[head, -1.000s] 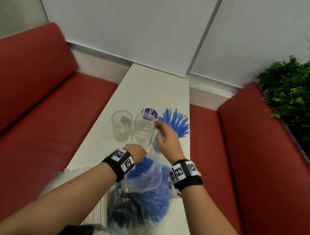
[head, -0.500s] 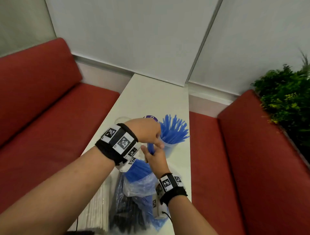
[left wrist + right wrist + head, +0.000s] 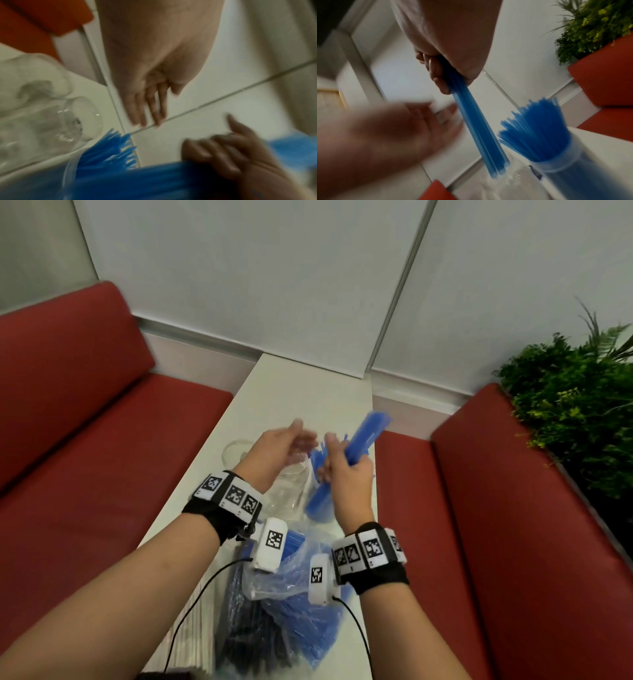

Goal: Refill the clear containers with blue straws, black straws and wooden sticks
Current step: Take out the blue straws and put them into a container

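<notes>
My right hand (image 3: pixel 344 470) grips a bundle of blue straws (image 3: pixel 364 436), tilted, its lower end over the table near the clear containers. The right wrist view shows the fingers (image 3: pixel 436 75) curled round the bundle (image 3: pixel 476 128). Beside it a clear container (image 3: pixel 573 180) stands packed with blue straws (image 3: pixel 537 128). My left hand (image 3: pixel 291 440) hovers open just left of the bundle, fingers straight (image 3: pixel 150 108), holding nothing. Two clear containers (image 3: pixel 286 491) (image 3: pixel 234 451) with no straws in them stand under and left of it.
Near the front edge of the narrow white table (image 3: pixel 301 385) lie a plastic bag of blue straws (image 3: pixel 301 607), a bag of black straws (image 3: pixel 253 638) and a pale pack of sticks (image 3: pixel 191 635). Red benches (image 3: pixel 85 474) flank both sides. A green plant (image 3: pixel 575 405) stands at right.
My right hand has come up holding a bundle of blue straws beside the filled container. My left hand has drawn back from the container and opened.
</notes>
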Demonstrator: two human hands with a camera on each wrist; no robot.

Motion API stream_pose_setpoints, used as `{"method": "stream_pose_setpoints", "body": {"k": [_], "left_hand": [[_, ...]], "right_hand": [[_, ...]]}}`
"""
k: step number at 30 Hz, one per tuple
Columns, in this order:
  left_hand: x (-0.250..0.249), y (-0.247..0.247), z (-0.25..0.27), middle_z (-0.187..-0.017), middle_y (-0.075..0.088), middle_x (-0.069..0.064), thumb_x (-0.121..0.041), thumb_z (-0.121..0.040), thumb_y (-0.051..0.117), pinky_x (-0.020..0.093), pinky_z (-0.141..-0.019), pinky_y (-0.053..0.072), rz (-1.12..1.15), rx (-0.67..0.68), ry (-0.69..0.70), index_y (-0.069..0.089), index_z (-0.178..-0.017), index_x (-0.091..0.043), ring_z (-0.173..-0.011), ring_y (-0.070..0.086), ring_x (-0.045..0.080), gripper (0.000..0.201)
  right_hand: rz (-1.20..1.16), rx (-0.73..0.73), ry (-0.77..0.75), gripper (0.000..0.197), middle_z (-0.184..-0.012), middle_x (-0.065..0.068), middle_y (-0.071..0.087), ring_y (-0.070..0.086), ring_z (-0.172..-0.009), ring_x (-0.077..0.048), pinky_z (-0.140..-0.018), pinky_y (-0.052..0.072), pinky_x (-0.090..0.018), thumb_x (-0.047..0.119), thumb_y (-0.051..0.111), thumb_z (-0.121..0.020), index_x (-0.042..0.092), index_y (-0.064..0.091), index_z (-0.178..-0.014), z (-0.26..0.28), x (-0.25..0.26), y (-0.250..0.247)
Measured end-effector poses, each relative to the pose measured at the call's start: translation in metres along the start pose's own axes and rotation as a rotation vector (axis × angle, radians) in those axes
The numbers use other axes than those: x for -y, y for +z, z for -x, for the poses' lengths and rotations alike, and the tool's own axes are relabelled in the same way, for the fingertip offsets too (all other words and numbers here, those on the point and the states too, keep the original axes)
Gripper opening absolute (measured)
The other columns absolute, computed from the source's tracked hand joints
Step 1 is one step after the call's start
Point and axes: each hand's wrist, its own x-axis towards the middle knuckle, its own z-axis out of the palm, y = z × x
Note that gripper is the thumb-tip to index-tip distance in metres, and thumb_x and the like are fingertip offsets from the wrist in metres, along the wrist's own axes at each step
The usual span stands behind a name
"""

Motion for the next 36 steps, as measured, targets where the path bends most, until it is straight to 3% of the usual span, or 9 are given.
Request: {"method": "stream_pose_setpoints", "body": {"k": [4, 7, 10, 13, 15, 19, 24, 30, 36], "left_hand": [[0.032, -0.005, 0.003, -0.127, 0.061, 0.024, -0.048, -0.102, 0.039, 0.041, -0.103, 0.047, 0.203, 0.242, -0.533, 0.057, -0.126, 0.008, -0.112, 0.062, 0.032, 0.064], [0.043, 0.008, 0.005, -0.117, 0.063, 0.026, -0.035, -0.101, 0.048, 0.042, -0.086, 0.058, 0.562, 0.28, -0.553, 0.06, -0.119, 0.007, -0.102, 0.068, 0.034, 0.047], [0.044, 0.013, 0.004, -0.091, 0.069, 0.016, -0.022, -0.086, 0.065, 0.028, -0.058, 0.061, 0.641, 0.26, -0.589, 0.063, -0.105, 0.002, -0.073, 0.073, 0.023, 0.03], [0.045, 0.008, 0.002, -0.073, 0.063, 0.006, -0.037, -0.083, 0.067, 0.016, -0.032, 0.043, 0.67, 0.348, -0.709, 0.065, -0.088, -0.005, -0.042, 0.058, 0.009, 0.033], [0.048, 0.004, 0.002, -0.066, 0.061, 0.003, -0.043, -0.082, 0.064, 0.014, -0.026, 0.031, 0.71, 0.448, -0.77, 0.065, -0.079, -0.004, -0.034, 0.047, 0.005, 0.039], [0.059, 0.004, 0.003, -0.06, 0.054, 0.001, -0.04, -0.085, 0.057, 0.013, -0.027, 0.021, 0.705, 0.451, -0.748, 0.064, -0.07, -0.007, -0.031, 0.036, 0.004, 0.037], [0.077, -0.008, -0.003, -0.059, 0.05, 0.001, -0.033, -0.091, 0.055, 0.014, -0.027, 0.02, 0.63, 0.318, -0.751, 0.051, -0.078, -0.008, -0.03, 0.032, 0.003, 0.028], [0.105, -0.019, -0.009, -0.059, 0.048, 0.003, -0.028, -0.101, 0.046, 0.012, -0.027, 0.019, 0.514, 0.137, -0.744, 0.049, -0.085, -0.007, -0.032, 0.032, 0.003, 0.027], [0.133, -0.023, -0.013, -0.068, 0.054, 0.015, -0.022, -0.105, 0.043, 0.022, -0.043, 0.048, 0.043, -0.058, -0.586, 0.058, -0.085, 0.002, -0.054, 0.053, 0.02, 0.035]], "right_hand": [[-0.256, -0.012, -0.093, 0.045, -0.051, 0.003, 0.036, 0.035, -0.044, -0.015, -0.05, 0.041, -0.029, 0.033, 0.073, -0.093, 0.021, 0.044, -0.061, -0.008, 0.036, 0.008], [-0.225, -0.007, -0.097, 0.046, -0.051, 0.002, 0.034, 0.033, -0.045, -0.016, -0.054, 0.041, -0.032, 0.027, 0.068, -0.098, 0.018, 0.041, -0.062, -0.003, 0.039, 0.015], [-0.192, 0.012, -0.091, 0.046, -0.051, 0.002, 0.033, 0.033, -0.046, -0.016, -0.055, 0.042, -0.03, 0.023, 0.066, -0.1, 0.016, 0.04, -0.062, 0.002, 0.035, 0.015], [-0.189, 0.064, -0.1, 0.046, -0.051, 0.002, 0.034, 0.035, -0.046, -0.015, -0.054, 0.045, -0.027, 0.025, 0.068, -0.098, 0.019, 0.041, -0.061, 0.002, 0.033, 0.012], [-0.18, 0.074, -0.092, 0.046, -0.052, 0.002, 0.034, 0.034, -0.046, -0.015, -0.053, 0.042, -0.028, 0.026, 0.069, -0.098, 0.02, 0.041, -0.061, 0.002, 0.03, 0.011], [-0.072, 0.13, -0.027, 0.045, -0.053, 0.001, 0.037, 0.035, -0.049, -0.017, -0.055, 0.025, -0.04, 0.029, 0.071, -0.096, 0.024, 0.045, -0.059, 0.003, 0.018, 0.008], [-0.162, 0.169, -0.069, 0.041, -0.055, 0.001, 0.038, 0.039, -0.05, -0.017, -0.061, 0.044, -0.032, 0.023, 0.073, -0.094, 0.02, 0.045, -0.063, -0.007, 0.029, 0.005], [-0.135, 0.097, -0.036, 0.046, -0.054, 0.003, 0.035, 0.034, -0.047, -0.014, -0.055, 0.041, -0.027, 0.035, 0.075, -0.092, 0.022, 0.041, -0.063, -0.015, 0.013, -0.003], [0.04, -0.054, -0.036, 0.046, -0.053, 0.003, 0.04, 0.038, -0.049, -0.016, -0.056, 0.043, -0.031, 0.042, 0.074, -0.09, 0.029, 0.045, -0.057, -0.053, -0.007, -0.025]]}}
